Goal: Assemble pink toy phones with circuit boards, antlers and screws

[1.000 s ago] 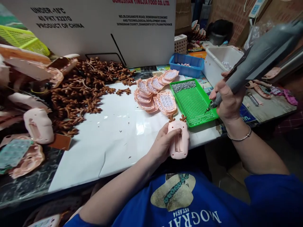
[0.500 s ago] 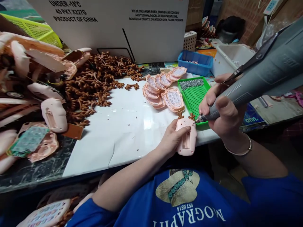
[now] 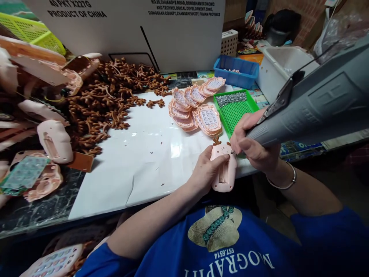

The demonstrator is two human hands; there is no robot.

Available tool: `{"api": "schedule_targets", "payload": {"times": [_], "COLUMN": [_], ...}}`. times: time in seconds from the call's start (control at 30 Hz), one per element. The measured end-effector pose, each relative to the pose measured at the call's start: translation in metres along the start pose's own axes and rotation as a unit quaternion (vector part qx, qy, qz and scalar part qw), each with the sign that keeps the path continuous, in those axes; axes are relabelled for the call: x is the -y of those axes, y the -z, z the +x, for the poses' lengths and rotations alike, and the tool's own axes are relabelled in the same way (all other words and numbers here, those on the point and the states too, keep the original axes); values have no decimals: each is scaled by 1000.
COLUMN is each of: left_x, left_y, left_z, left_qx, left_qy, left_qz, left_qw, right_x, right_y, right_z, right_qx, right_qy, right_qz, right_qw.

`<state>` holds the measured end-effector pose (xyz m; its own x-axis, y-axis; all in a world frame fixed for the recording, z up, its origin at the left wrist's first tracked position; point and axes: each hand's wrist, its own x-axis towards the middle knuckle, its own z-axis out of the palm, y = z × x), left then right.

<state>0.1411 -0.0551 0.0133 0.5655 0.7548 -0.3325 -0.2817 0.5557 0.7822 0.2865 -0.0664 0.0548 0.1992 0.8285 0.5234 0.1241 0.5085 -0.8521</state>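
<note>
My left hand [image 3: 206, 169] grips a pale pink toy phone [image 3: 225, 177], back side up, with its battery recess and speaker holes showing. Brown antlers stick out from its top edge. In my right hand [image 3: 255, 144] is a grey electric screwdriver [image 3: 314, 104], its body slanting up to the right. The tip meets the toy's upper right corner, where my fingers partly hide it. Just beyond lies a green tray [image 3: 236, 115] with small silver screws [image 3: 234, 98] heaped at its far end. Stacked pink front shells with keypads [image 3: 209, 118] sit left of the tray.
A heap of brown antler pieces [image 3: 115, 96] spreads across the back left. Pink shells [image 3: 56, 140] and a green circuit board [image 3: 25, 173] lie at the far left. Behind stand a big white carton [image 3: 129, 34], a blue bin [image 3: 236, 73] and a white tub [image 3: 285, 63].
The screwdriver has come down and tilted flatter, its tip now at the toy's upper right corner with my right fingers closer to it. The view has shifted slightly.
</note>
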Motion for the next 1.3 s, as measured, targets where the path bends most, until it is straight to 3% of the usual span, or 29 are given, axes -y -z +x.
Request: {"api": "schedule_targets", "payload": {"times": [0.17, 0.27, 0.4, 0.53, 0.73, 0.9, 1.3], "left_x": [-1, -3, -9, -13, -14, -11, -4], "left_y": [-1, -1, 0, 2, 3, 6, 13], "left_z": [-1, -2, -3, -5, -6, -6, -12], "left_qx": [-5, -9, 1, 10, 7, 20, 34], "left_qy": [-3, 14, 42, 53, 60, 59, 27], "left_qz": [-1, 8, 4, -11, -15, -24, -56], "left_qw": [1000, 1000, 999, 998, 998, 998, 997], "right_x": [18, 21, -4, -32, -41, -41, -37], "right_y": [5, 24, 60, 80, 78, 76, 75], "right_z": [15, 29, 42, 40, 37, 37, 34], "right_qx": [16, -54, -176, -197, -204, -212, -209], "right_qy": [8, 69, 125, 102, 78, 100, 65], "right_qz": [89, 47, -66, -98, -119, -81, -79], "right_qw": [996, 995, 974, 970, 969, 969, 973]}}
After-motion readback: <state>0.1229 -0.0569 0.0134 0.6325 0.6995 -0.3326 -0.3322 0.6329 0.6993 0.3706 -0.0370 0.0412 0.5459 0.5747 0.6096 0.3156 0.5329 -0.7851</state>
